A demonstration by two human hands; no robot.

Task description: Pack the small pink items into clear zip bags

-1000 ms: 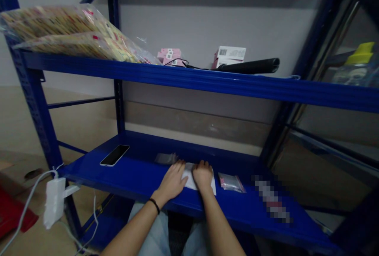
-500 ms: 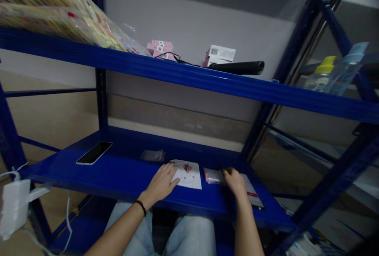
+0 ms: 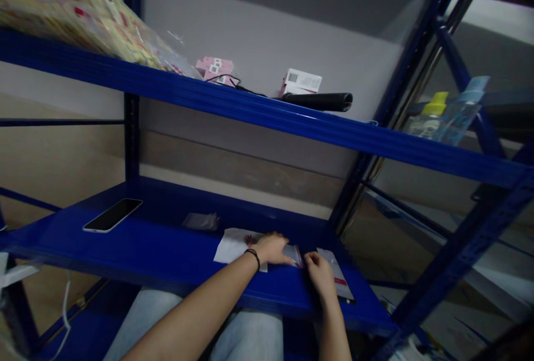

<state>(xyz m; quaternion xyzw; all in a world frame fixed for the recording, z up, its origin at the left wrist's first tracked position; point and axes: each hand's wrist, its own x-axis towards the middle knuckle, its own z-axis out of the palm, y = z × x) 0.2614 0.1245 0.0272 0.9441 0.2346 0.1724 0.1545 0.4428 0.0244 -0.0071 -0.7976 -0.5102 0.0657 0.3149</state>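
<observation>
**Fingers [image 3: 284,258] of both hands meet on a small clear bag**

The fingers of the left hand [image 3: 273,248] lie bent over one end of the small clear bag [image 3: 293,253]. Those of the right hand [image 3: 319,275] curl at its other end. Whether either hand truly pinches it, I cannot tell. The bag lies flat on the lower shelf [image 3: 167,247], near the front edge, apparently steadied from both sides. Just left of it is a white paper [image 3: 231,244] bearing pink bits [image 3: 250,238], and just right a card [image 3: 339,280]. A phone [image 3: 112,214] lies well apart.
</observation>
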